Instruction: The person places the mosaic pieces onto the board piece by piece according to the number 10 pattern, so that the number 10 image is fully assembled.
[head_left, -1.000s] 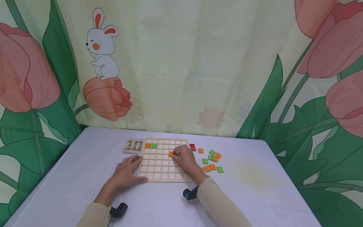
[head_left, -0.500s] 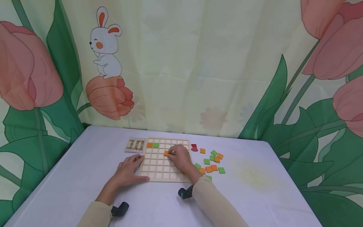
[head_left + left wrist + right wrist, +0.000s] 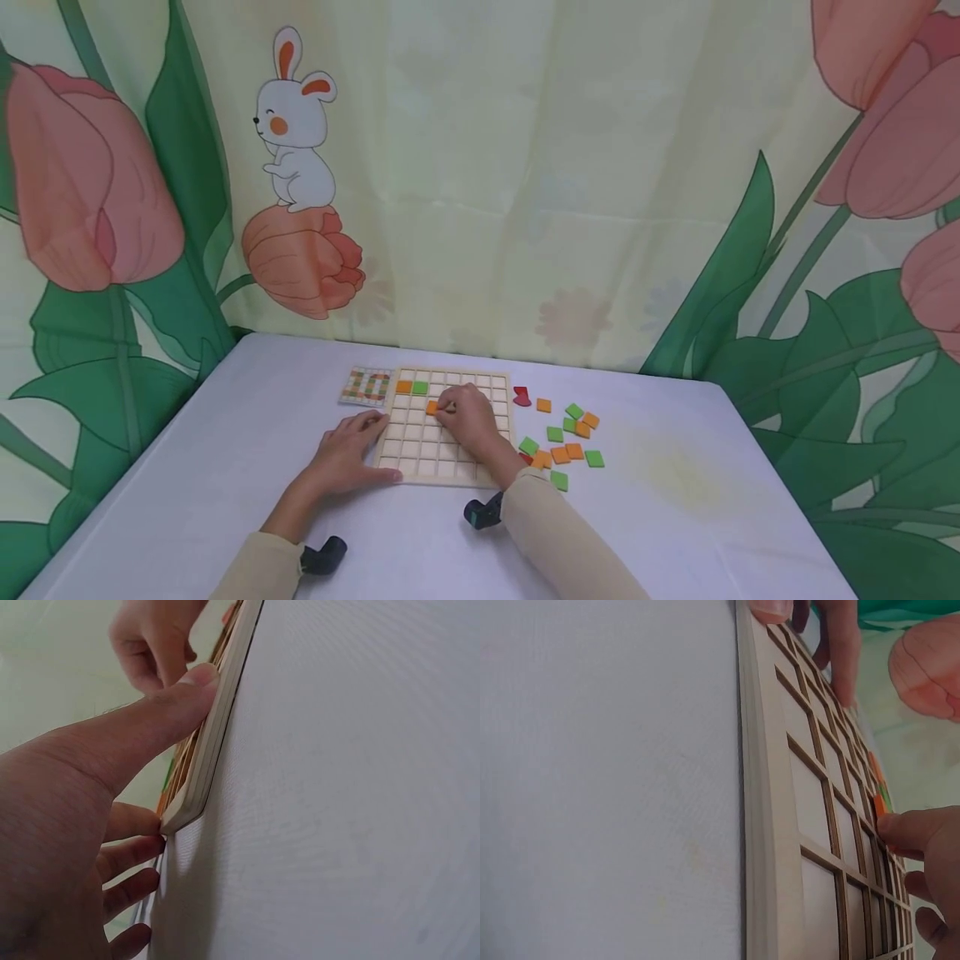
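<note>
My right hand point(image 3: 471, 423) pinches an orange square tile point(image 3: 432, 407) between thumb and fingertips, low over the wooden grid board point(image 3: 410, 450). In the right wrist view the tile point(image 3: 880, 804) is partly covered by the thumb. My left hand point(image 3: 341, 457) rests at the board's near left corner. Its thumb lies on the front edge, and its extended fingers touch the left side, as the left wrist view shows. One orange tile point(image 3: 403, 387) and one green tile point(image 3: 421, 388) sit side by side in cells of the board's upper left.
A patterned card point(image 3: 366, 386) lies left of the board. Several loose green and orange tiles point(image 3: 594, 458) are spread to the right, with a red curved piece point(image 3: 522, 397) nearer the board. Behind the white-covered table point(image 3: 675, 533) hangs a printed curtain point(image 3: 480, 183).
My right hand has moved left across the board with the orange tile, uncovering loose tiles by the forearm. The left hand keeps its place on the board. The head view has shifted slightly.
</note>
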The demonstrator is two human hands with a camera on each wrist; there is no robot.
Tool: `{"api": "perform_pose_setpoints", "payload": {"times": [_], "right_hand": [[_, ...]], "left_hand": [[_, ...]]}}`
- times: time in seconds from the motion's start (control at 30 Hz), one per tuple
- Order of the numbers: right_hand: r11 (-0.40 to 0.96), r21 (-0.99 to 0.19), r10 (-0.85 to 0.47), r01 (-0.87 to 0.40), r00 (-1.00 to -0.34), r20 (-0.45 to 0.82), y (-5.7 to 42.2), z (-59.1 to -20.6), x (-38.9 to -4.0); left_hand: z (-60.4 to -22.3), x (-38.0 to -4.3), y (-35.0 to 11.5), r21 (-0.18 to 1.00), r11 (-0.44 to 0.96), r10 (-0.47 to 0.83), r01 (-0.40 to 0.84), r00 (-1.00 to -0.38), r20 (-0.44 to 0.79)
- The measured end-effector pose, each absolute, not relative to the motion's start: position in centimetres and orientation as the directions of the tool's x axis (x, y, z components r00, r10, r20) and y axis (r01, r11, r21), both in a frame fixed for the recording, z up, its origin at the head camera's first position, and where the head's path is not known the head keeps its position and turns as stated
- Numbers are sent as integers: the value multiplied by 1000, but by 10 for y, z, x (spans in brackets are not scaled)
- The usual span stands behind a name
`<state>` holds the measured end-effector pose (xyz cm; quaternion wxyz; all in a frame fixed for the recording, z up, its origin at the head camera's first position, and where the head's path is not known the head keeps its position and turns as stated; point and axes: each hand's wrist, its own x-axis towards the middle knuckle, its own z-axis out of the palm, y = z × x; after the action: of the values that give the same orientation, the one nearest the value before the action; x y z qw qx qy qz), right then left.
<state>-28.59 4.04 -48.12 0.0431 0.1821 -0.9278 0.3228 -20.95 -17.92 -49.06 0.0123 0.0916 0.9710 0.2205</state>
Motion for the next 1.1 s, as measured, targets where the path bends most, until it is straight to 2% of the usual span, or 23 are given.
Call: {"api": "perform_pose_setpoints", "payload": {"times": [0.57, 0.87, 1.1], "right_hand": [[755, -471, -367, -456, -890, 271, 20, -481, -295], [754, -502, -363, -424, -906, 219, 14, -476, -299], [775, -475, -388, -417, -907, 164, 13, -473, -302]], "left_hand": [[-487, -207, -177, 439, 883, 179, 164, -984, 7], [-486, -206, -176, 432, 890, 164, 147, -986, -1], [-491, -208, -178, 440, 887, 163, 139, -987, -16]]}}
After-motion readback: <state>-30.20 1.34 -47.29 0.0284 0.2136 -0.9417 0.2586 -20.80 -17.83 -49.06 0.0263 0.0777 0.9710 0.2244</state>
